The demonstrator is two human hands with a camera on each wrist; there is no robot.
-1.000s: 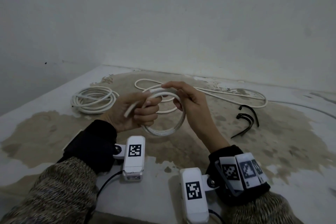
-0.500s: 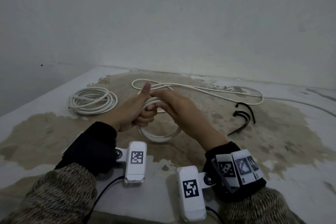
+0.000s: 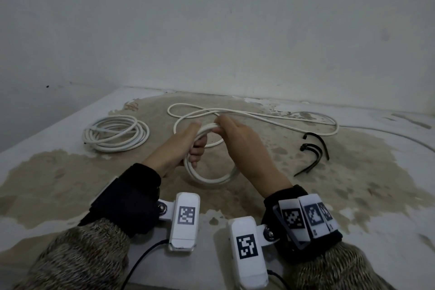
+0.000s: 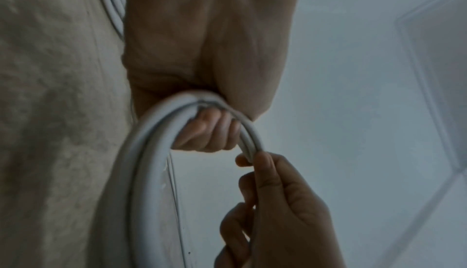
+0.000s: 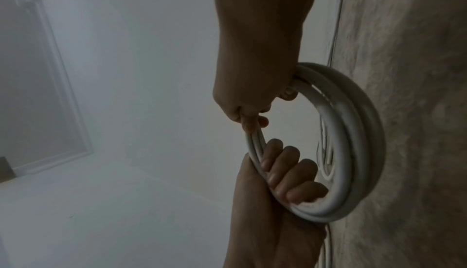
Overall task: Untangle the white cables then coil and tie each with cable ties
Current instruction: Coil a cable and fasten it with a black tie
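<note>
A partly wound white cable coil [image 3: 208, 179] stands upright above the stained table [image 3: 58, 172]. My left hand [image 3: 197, 148] grips its left side, fingers curled through the ring [image 5: 285, 174]. My right hand [image 3: 221, 125] pinches the cable at the top of the coil, close to the left hand; the pinch [image 5: 252, 124] also shows in the right wrist view. In the left wrist view the coil [image 4: 141, 162] arcs under my left fingers [image 4: 209, 132]. The rest of this cable [image 3: 270, 116] trails loose across the table behind. Black cable ties [image 3: 313, 150] lie to the right.
A second white cable, wound into a flat coil [image 3: 115, 134], lies at the left rear of the table. A wall [image 3: 211, 30] stands right behind the table. The table's left edge [image 3: 47, 132] runs diagonally past that coil.
My hands have come together at the top of the coil and dropped slightly. The left thumb, raised half a second ago, is down again. The right hand now pinches the cable beside the left.
</note>
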